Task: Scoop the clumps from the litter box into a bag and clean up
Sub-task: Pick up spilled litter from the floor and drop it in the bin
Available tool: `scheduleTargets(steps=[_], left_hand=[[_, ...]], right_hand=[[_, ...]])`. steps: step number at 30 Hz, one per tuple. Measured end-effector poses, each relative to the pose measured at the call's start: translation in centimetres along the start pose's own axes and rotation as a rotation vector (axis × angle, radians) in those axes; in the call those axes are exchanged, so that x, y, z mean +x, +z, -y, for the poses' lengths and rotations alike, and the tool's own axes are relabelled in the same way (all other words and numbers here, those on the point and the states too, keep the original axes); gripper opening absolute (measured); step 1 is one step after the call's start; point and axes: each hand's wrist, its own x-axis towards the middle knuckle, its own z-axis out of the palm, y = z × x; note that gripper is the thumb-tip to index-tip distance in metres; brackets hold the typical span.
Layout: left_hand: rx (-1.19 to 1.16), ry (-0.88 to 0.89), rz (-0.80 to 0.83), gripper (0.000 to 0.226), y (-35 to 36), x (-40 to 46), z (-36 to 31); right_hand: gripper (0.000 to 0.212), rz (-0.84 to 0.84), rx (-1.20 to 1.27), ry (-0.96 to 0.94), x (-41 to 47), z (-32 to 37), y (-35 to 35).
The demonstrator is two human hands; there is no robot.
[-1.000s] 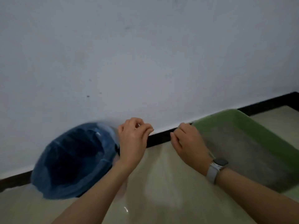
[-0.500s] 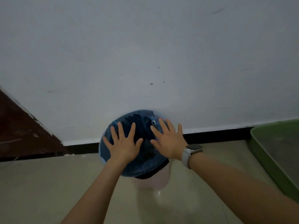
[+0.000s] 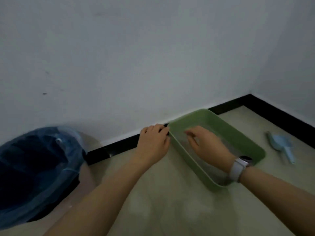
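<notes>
Beside the white wall, a green litter box [image 3: 221, 126] sat on the tiled floor [image 3: 162, 193]. Left hand [image 3: 153, 142] gripped its corner; right hand [image 3: 208, 143], fingers loose, hovered inside. A blue scoop [image 3: 281, 143] lay right, a blue-bagged bin [image 3: 34, 167] left. No legible writing.

A green rectangular litter box [image 3: 242, 133] sits on the floor with one corner against the black skirting, grey litter inside. A pale blue scoop [image 3: 281, 143] lies on the floor just right of it. A blue bag [image 3: 68, 150] lines a bin at far left, mouth open.
</notes>
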Motion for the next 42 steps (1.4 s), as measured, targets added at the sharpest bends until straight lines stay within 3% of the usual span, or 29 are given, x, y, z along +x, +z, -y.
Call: scheduleTargets(steps=[4, 7, 10, 12, 15, 19, 22, 28, 31, 38, 40, 42], left_hand=[[-0.044, 0.205, 0.370, 0.044, 8.3, -1.0, -7.8], [-0.198, 0.159, 0.561, 0.038, 14.5, -4.7, -12.7], [-0.309, 0.014, 0.582, 0.038, 19.7, -10.3, -15.7], [-0.255, -0.026, 0.594, 0.041, 22.0, -14.3, -16.3], [-0.157, -0.107, 0.645, 0.050, 23.6, -18.4, -15.9], [-0.116, -0.064, 0.631, 0.064, 24.6, -20.9, -14.9], [-0.103, -0.039, 0.620, 0.061, 24.4, -21.3, -14.7], [-0.123, -0.053, 0.558, 0.055, 25.2, -21.8, -14.4], [-0.169, -0.108, 0.498, 0.047, 25.2, -21.6, -15.0], [-0.268, -0.187, 0.437, 0.039, 25.2, -21.0, -16.0], [-0.281, -0.191, 0.438, 0.039, 25.2, -20.7, -16.3], [-0.271, -0.196, 0.414, 0.038, 25.4, -20.4, -16.6]], right_hand=[[0.018, 0.175, -0.030, 0.261, -11.8, -8.2, -0.2], [0.005, 0.243, 0.051, 0.548, -20.5, -12.5, 1.7], [0.005, 0.255, 0.130, 0.755, -27.3, -14.7, 4.9], [0.013, 0.258, 0.144, 0.811, -30.3, -15.4, 7.4], [0.019, 0.238, 0.143, 0.800, -32.1, -15.9, 10.1], [0.031, 0.193, 0.080, 0.816, -32.2, -15.7, 12.2], [0.040, 0.136, 0.085, 0.851, -32.1, -15.4, 12.8], [0.015, -0.050, 0.073, 0.793, -32.4, -15.5, 14.3], [0.021, -0.088, 0.023, 0.737, -32.5, -15.4, 14.7], [0.023, 0.070, -0.195, 0.557, -32.3, -15.9, 15.1], [0.020, 0.056, -0.115, 0.595, -31.9, -15.9, 14.6], [0.017, -0.064, 0.086, 0.763, -31.5, -15.8, 13.7]])
